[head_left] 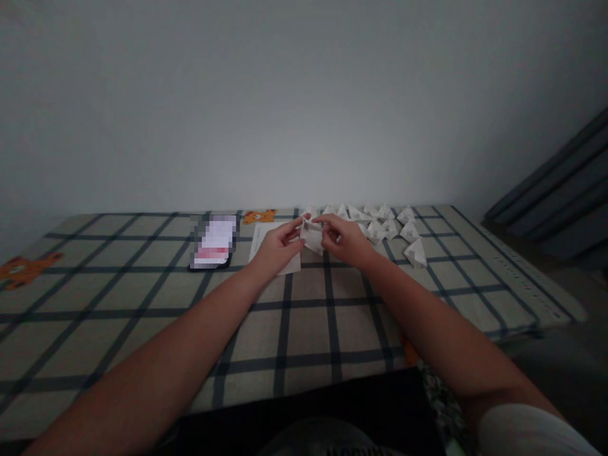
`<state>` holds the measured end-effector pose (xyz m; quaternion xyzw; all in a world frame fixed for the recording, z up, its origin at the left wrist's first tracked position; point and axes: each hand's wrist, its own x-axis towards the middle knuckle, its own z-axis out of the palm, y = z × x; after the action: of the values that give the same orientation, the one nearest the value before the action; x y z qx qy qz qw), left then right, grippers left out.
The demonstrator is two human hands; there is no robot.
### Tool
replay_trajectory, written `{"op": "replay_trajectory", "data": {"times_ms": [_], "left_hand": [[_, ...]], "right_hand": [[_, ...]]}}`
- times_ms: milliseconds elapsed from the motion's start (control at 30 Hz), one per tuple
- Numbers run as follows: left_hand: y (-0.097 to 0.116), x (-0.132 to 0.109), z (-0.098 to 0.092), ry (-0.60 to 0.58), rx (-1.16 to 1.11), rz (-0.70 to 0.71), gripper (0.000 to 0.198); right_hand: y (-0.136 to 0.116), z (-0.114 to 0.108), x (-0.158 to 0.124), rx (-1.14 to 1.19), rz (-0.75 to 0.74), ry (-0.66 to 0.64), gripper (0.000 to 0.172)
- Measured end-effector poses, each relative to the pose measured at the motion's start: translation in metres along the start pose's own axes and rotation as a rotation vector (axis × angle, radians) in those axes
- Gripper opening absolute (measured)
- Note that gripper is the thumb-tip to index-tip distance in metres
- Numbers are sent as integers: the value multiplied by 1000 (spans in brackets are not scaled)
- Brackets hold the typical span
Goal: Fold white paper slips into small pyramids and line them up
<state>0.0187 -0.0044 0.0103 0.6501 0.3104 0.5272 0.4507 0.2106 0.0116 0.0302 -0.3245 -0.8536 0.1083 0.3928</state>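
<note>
Between my two hands is a piece of folded white paper [312,237], raised a little over the table. My left hand [280,244] pinches its left side between thumb and fingers. On the right side, my right hand [346,239] grips the paper, its index finger reaching along the top edge. Under and beside my left hand lies a flat white sheet [257,244], partly covered by that hand. Several small folded paper pieces [375,230] with pointed tops stand behind and to the right of my right hand.
A phone [213,242] with a lit, blurred screen lies left of the sheet. The table wears a checked cloth [304,316] with orange bear prints [259,217]. A pale wall [304,101] rises behind the table, and a dark curtain [560,171] hangs at the right.
</note>
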Motion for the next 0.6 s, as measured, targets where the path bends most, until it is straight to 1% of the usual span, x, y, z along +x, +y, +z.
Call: {"op": "replay_trajectory", "data": {"times_ms": [67, 133, 233, 333, 433, 600], "left_hand": [[-1, 0, -1, -14, 50, 31, 54], [-1, -1, -1, -43, 90, 57, 56], [2, -2, -2, -90, 88, 81, 56], [5, -3, -1, -74, 91, 84, 54], [5, -4, 1, -54, 110, 85, 54], [-2, -4, 1, -79, 130, 105, 55]], "right_hand": [[0, 1, -1, -69, 14, 28, 42], [0, 3, -1, -110, 15, 35, 38], [0, 4, -2, -144, -9, 31, 31], [0, 5, -2, -142, -36, 34, 30], [1, 5, -2, -125, -51, 50, 32], [-3, 6, -2, -136, -13, 73, 29]]}}
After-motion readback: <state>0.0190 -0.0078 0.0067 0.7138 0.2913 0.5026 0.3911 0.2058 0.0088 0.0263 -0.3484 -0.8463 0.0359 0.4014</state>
